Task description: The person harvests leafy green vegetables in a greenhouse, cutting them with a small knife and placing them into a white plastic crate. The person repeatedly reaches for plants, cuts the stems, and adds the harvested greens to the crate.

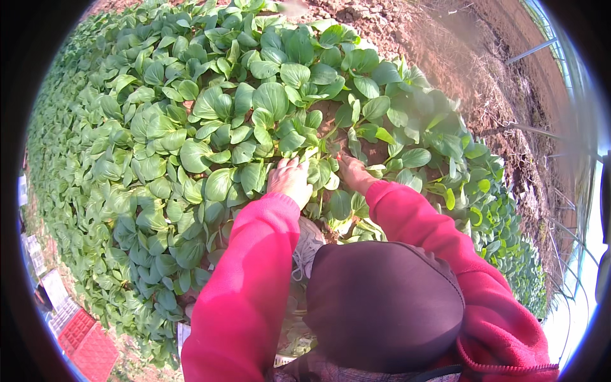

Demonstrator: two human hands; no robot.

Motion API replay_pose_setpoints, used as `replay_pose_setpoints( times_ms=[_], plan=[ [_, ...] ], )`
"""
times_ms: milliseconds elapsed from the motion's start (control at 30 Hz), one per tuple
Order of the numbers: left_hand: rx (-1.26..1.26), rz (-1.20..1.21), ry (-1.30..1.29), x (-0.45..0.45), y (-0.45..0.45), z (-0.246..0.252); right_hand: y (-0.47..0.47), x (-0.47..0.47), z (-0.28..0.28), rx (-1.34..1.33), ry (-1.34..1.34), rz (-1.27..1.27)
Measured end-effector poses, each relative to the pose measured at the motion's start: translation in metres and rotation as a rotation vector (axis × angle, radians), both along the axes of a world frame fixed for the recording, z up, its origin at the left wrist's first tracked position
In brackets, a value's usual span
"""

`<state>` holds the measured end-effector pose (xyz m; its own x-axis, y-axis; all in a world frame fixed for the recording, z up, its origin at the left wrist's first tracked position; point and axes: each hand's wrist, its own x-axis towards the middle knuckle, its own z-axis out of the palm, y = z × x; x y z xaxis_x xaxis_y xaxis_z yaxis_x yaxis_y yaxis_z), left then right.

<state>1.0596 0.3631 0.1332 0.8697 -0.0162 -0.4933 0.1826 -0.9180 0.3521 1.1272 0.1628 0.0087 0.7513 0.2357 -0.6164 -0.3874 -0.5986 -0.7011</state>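
Pak choi plants with broad green leaves grow densely before me. My left hand reaches in low among them, back of the hand up, its fingertips partly covered by leaves. Just to the right, my right hand is down near the soil at the base of the plants. A small orange-red spot shows at its fingertips; I cannot tell what it is. Between the two hands stands a leafy pak choi plant. Whether either hand grips a stem is hidden by the foliage.
A laced shoe rests among the plants below my left hand. Red plastic crates and a white crate stand at the lower left. Bare soil and thin metal poles run along the right side.
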Motion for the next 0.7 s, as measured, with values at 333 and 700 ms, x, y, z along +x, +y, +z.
replay_pose_setpoints(
  times_ms=[333,700],
  plan=[
    [-0.142,0.016,-0.064,-0.012,-0.004,-0.009,-0.009,0.015,0.042,-0.086,0.173,0.016],
    [-0.110,-0.015,-0.124,-0.010,-0.003,-0.012,-0.017,0.013,0.021,0.051,0.159,-0.092]
  ],
)
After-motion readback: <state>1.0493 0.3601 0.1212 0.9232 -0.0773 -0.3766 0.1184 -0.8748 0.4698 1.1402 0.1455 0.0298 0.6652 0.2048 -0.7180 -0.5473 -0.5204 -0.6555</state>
